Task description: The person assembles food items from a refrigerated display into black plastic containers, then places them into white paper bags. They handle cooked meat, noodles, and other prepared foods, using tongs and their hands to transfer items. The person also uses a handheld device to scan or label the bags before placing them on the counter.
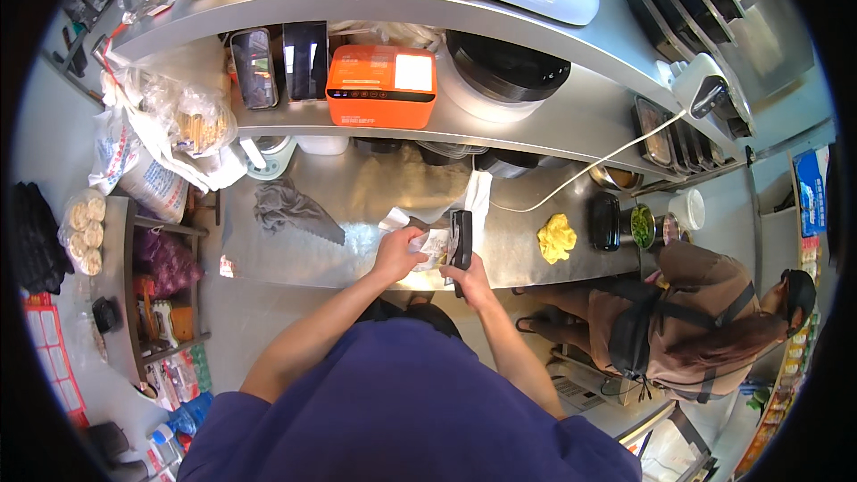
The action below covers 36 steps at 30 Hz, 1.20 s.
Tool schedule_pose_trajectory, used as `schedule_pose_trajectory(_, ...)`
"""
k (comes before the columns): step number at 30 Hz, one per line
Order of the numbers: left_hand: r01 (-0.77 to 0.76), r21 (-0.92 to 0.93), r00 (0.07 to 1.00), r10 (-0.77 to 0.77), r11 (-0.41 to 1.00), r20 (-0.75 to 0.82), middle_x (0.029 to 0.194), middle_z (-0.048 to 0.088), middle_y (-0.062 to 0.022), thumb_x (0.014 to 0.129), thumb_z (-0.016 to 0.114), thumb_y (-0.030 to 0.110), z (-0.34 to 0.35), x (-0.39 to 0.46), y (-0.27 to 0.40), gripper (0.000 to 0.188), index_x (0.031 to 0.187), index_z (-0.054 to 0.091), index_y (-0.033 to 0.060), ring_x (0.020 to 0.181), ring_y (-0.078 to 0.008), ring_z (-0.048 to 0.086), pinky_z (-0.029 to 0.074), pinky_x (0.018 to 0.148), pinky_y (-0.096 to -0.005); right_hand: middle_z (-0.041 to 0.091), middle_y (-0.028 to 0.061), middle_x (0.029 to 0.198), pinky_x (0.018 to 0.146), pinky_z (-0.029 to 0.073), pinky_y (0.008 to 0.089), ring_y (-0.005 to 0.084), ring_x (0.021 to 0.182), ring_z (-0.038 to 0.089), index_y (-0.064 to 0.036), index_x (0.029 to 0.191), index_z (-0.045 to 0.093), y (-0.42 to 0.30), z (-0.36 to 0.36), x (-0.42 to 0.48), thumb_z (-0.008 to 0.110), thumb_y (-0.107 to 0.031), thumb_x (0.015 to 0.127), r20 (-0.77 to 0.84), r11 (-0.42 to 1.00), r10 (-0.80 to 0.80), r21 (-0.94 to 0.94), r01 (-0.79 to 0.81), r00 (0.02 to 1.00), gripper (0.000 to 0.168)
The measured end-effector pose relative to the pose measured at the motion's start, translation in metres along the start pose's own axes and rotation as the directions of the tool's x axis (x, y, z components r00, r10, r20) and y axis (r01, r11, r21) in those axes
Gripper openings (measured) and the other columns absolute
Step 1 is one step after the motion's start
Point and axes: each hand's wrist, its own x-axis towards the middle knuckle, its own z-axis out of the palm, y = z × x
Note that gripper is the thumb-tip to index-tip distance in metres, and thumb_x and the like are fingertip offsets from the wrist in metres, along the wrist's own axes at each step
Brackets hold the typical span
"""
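Observation:
My right hand point(470, 276) is closed around a black stapler point(462, 241), held upright over the front part of the steel counter point(375, 181). Just left of it, my left hand point(400, 256) grips a clear plastic bag point(428, 256) with a white paper slip point(438, 241) on it. The slip lies against the stapler's side; whether it sits between the jaws cannot be told. A white strip of paper or cloth point(478, 194) stretches behind the stapler. To the left lies a crumpled grey cloth point(291, 211), and a crumpled yellow cloth point(556, 239) lies to the right.
Above the counter, a shelf point(288, 122) holds an orange printer-like device point(381, 87) and a round black-topped appliance point(509, 67). A white cable point(589, 169) hangs down to the counter. Containers, one with chopped greens point(642, 225), stand right, near a co-worker point(703, 321).

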Motion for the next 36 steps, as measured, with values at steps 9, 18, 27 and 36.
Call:
schedule_pose_trajectory(9,0.069,0.055,0.998,-0.069,0.996,-0.003,0.080,0.068,-0.0165,0.072,0.075,0.017,-0.016,0.008,0.015,0.026,0.094,0.070,0.0040,0.078,-0.0342,0.066,0.051,0.071,-0.0427,0.059,0.0100,0.097,0.074,0.048,0.0291,0.0192,0.082,0.058,0.003,0.105,0.059,-0.025,-0.022,0.015,0.064,0.003,0.067,0.239,0.821,-0.245,-0.464,0.332,0.940,0.038)
schedule_pose_trajectory(18,-0.055,0.584,0.985,0.139,0.810,-0.099,0.071,0.065,-0.0173,0.081,0.065,0.017,-0.020,-0.003,0.033,0.011,0.085,0.068,0.0076,0.071,-0.0373,0.064,0.050,0.065,-0.0478,0.058,0.0087,0.097,0.091,0.039,0.0426,0.0252,0.096,0.058,-0.009,0.103,0.060,-0.163,-0.014,0.022,0.055,-0.009,0.082,0.707,-0.347,-0.327,-0.707,0.616,0.627,0.021)
schedule_pose_trajectory(27,-0.083,0.489,0.972,0.180,0.868,-0.154,0.072,0.067,-0.0145,0.086,0.064,0.020,-0.022,-0.007,0.026,0.012,0.087,0.069,0.0101,0.068,-0.0349,0.065,0.051,0.064,-0.0461,0.062,0.0006,0.097,0.100,0.034,0.0408,0.0208,0.104,0.055,-0.015,0.096,0.067,-0.175,0.030,0.089,0.056,-0.021,0.087,0.874,-0.832,0.215,-0.069,0.550,0.436,0.015)
schedule_pose_trajectory(36,-0.240,0.397,0.924,0.334,0.886,-0.187,0.080,0.068,-0.0140,0.082,0.067,0.017,-0.020,-0.015,0.042,0.014,0.093,0.068,0.0075,0.076,-0.0336,0.066,0.052,0.068,-0.0443,0.062,0.0055,0.084,0.082,0.042,0.0397,0.0240,0.093,0.061,-0.010,0.089,0.070,-0.135,0.044,0.086,0.057,-0.024,0.084,0.699,-0.834,0.328,-0.101,0.542,0.635,0.019)
